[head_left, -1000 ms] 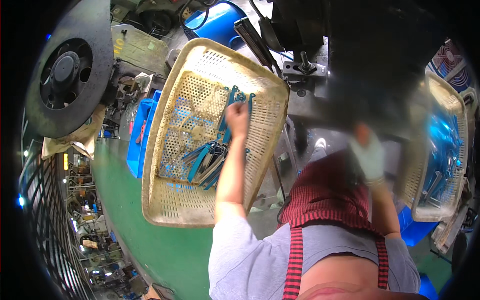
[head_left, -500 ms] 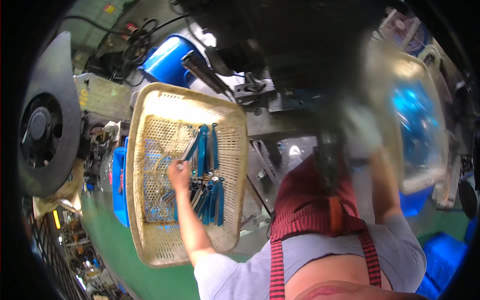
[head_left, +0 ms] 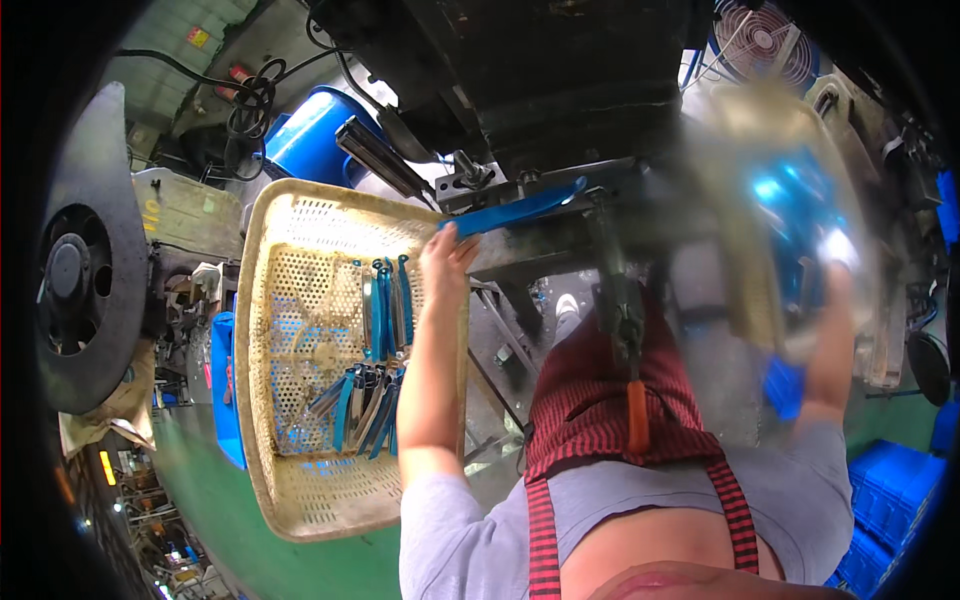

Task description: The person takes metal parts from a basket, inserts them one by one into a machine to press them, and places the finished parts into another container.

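Observation:
My left hand (head_left: 447, 262) is closed on one end of a long, slightly curved blue part (head_left: 520, 212), like a handle or lever. The part points right, toward the machine's clamp area, just past the rim of a cream perforated plastic basket (head_left: 262, 400). Inside this basket lie several similar slim blue and metallic parts (head_left: 378, 310), in two groups. Blurred by motion, my right hand (head_left: 838, 258) is over the right-hand basket, by a pile of shiny blue parts (head_left: 795, 215). It looks whitish, perhaps gloved; its fingers cannot be made out.
A dark machine (head_left: 590, 90) fills the top middle, with a lever with an orange grip (head_left: 638, 418) in front of my apron. Behind the left basket lies a blue bucket (head_left: 320, 137). Blue crates (head_left: 895, 490) stand lower right, a fan (head_left: 762, 40) upper right.
My left hand has come up and right out of the left basket, now with a blue part. My right hand has swung from the machine over to the right-hand basket.

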A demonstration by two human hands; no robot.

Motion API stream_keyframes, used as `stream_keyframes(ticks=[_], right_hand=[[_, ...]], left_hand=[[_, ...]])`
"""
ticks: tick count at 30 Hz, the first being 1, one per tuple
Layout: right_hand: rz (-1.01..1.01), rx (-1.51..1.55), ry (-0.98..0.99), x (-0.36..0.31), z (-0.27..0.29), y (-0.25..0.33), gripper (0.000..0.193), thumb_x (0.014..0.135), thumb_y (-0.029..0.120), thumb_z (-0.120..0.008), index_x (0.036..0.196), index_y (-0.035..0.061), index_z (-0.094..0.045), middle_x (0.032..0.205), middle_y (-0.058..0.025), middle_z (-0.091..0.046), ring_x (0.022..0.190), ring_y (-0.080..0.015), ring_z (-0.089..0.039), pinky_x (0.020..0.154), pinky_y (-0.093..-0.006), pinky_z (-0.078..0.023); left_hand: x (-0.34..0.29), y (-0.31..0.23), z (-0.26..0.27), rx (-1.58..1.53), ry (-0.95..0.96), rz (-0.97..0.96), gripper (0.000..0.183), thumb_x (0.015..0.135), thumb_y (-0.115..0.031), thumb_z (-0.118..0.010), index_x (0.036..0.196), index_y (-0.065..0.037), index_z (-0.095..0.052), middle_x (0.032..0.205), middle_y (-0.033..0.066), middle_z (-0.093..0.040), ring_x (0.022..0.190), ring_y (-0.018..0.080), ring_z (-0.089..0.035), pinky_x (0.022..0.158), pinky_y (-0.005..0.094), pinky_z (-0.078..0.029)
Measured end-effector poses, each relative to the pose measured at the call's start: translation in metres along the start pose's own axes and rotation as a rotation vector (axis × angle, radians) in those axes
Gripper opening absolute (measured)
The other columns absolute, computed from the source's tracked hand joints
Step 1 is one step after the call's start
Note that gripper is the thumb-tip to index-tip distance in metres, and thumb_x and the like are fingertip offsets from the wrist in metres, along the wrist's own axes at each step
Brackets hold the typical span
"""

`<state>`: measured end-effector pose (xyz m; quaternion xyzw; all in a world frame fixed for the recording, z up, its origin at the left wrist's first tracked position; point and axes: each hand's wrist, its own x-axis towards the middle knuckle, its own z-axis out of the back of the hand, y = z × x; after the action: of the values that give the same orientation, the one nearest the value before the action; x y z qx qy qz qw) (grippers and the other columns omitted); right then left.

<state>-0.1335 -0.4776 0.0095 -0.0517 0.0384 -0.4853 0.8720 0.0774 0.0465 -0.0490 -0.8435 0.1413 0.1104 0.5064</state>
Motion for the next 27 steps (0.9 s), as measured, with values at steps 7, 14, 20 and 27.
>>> stream_keyframes(ticks=[7, 14, 20, 27], right_hand=[[1.554, 0.538, 0.276, -0.214, 0.000, 0.092, 0.028, 0.066, 0.028, -0.059, 0.088, 0.0130, -0.052, 0.060, -0.0068, -0.053, 0.053, -0.0247, -0.056, 0.045, -0.0376, -0.042], [1.010, 0.837, -0.236, -0.222, 0.008, 0.191, 0.028, 0.065, 0.027, -0.063, 0.084, 0.0084, -0.056, 0.058, -0.0108, -0.054, 0.052, -0.0294, -0.054, 0.049, -0.0374, -0.045], [0.870, 0.837, -0.197, -0.210, -0.025, 0.213, 0.033, 0.067, 0.030, -0.065, 0.088, 0.0065, -0.055, 0.064, -0.0135, -0.057, 0.058, -0.0313, -0.056, 0.053, -0.0383, -0.046], [0.846, 0.786, -0.129, -0.208, -0.003, 0.200, 0.032, 0.069, 0.031, -0.063, 0.087, 0.0052, -0.055, 0.061, -0.0113, -0.056, 0.057, -0.0283, -0.057, 0.054, -0.0373, -0.046]], left_hand=[[0.062, 0.080, -0.104, -0.363, 0.252, 0.098, 0.025, 0.077, -0.009, -0.051, 0.098, 0.003, -0.043, 0.100, 0.0214, -0.049, 0.094, 0.0368, -0.051, 0.083, 0.0467, -0.041], [0.029, 0.050, -0.027, -0.031, 0.059, -0.128, 0.033, 0.077, -0.014, -0.054, 0.106, -0.002, -0.042, 0.107, 0.0142, -0.045, 0.090, 0.0305, -0.053, 0.077, 0.0397, -0.042], [-0.021, -0.020, 0.191, 1.508, -0.672, -0.498, 0.020, 0.074, -0.022, -0.058, 0.076, -0.003, -0.057, 0.073, 0.0140, -0.058, 0.071, 0.0296, -0.055, 0.067, 0.0379, -0.043], [-0.017, 0.057, 0.250, 1.797, -0.675, 0.095, 0.028, 0.065, -0.031, -0.064, 0.086, -0.011, -0.064, 0.108, 0.0157, -0.050, 0.103, 0.0320, -0.043, 0.084, 0.0386, -0.040]])
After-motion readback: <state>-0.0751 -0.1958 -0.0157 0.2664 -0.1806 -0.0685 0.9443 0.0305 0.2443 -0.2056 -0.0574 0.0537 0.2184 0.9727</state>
